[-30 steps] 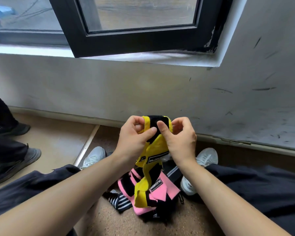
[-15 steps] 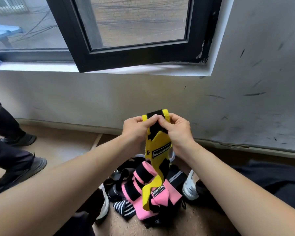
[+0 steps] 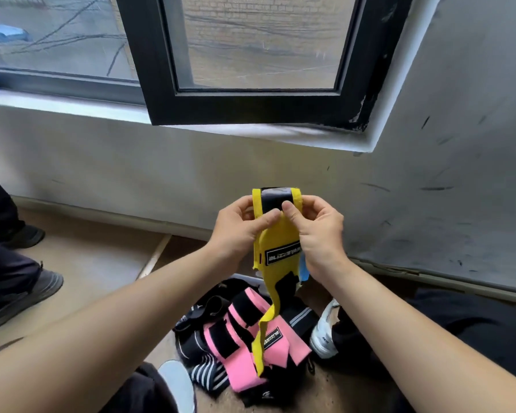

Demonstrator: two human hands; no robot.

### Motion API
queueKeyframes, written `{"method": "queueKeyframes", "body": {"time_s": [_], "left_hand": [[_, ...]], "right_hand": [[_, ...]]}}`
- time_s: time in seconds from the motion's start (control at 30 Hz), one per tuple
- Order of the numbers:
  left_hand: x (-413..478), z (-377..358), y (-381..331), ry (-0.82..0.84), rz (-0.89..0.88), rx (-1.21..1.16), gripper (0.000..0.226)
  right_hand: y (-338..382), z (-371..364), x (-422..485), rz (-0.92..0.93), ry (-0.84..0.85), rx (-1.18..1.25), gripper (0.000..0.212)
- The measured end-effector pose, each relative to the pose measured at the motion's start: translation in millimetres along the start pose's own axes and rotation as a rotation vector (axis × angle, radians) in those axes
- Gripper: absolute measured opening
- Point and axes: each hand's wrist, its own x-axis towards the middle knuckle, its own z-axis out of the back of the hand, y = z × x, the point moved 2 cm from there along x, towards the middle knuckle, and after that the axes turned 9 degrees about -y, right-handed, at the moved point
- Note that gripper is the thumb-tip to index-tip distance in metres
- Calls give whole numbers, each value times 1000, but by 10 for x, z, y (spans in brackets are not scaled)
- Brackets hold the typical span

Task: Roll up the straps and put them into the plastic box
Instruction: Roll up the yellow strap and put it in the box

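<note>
A black-framed window (image 3: 251, 105) stands open above the floor (image 3: 87, 263), where a heap of pink and black fabric straps (image 3: 242, 338) lies. Over it hangs a long yellow fabric strap (image 3: 277, 242), its top end pinched by the left hand (image 3: 239, 231) and right hand (image 3: 319, 234).

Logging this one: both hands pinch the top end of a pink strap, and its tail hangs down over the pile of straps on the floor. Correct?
One error: the left hand and right hand pinch a yellow strap, not a pink one; the pink straps lie below it. The head view shows this; the rest holds.
</note>
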Motion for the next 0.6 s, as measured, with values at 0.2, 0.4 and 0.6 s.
{"method": "queueKeyframes", "body": {"time_s": [0.2, 0.4, 0.6], "left_hand": [[-22, 159, -49, -63, -23, -53, 23], [89, 130, -204, -8, -62, 47, 21], [406, 90, -288, -117, -311, 756, 60]], "right_hand": [[186, -88, -75, 16, 164, -58, 28], [237, -61, 181, -98, 249, -2, 21], [164, 151, 666, -49, 442, -69, 34]]}}
